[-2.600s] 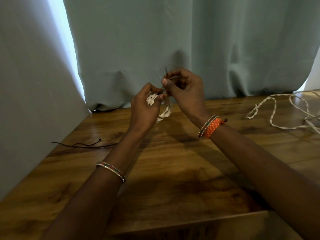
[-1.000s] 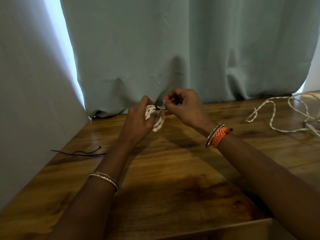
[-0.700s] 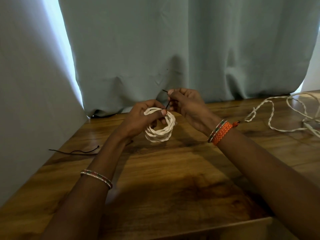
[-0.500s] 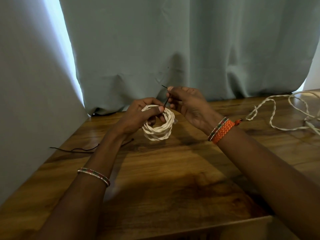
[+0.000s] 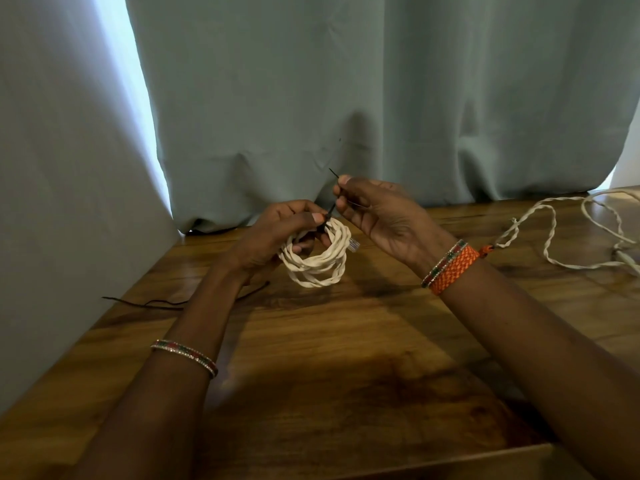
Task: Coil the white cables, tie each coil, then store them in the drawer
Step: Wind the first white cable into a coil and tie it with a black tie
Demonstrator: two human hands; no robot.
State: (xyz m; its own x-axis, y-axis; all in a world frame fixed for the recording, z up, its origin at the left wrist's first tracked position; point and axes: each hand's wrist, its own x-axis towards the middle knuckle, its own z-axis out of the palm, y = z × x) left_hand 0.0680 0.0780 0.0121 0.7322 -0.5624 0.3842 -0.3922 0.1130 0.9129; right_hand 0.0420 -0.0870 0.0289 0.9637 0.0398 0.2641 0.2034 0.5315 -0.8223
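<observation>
Closest to the camera is just bare wooden table, with the front edge running across the bottom right, so there's loads of free space between the forearms to set stuff down.

A bit further out, the left hand is clamped on a white coil held up above the table, thumb pinned on top of the loops and fingers through the middle. Right next to it, the right hand is pinching a thin black tie between thumb and forefinger, pulling it up from where it wraps the top of the coil. A small clear plug sticks out on the coil's right side.

So progress-wise I'd say: this cable is coiled, and the tie is on but looks like it's mid-tightening, not finished. Another black tie is lying on the table off to the left, near the wall. Far right there's a loose white cable sprawled out, not coiled at all, running off the right of the frame. That one needs coiling, tying, and then everything has to go in the drawer, which I can't see anywhere in the shot.

At the back, a grey-green curtain hangs down to the table's far edge, so there's not much room behind the hands.
</observation>
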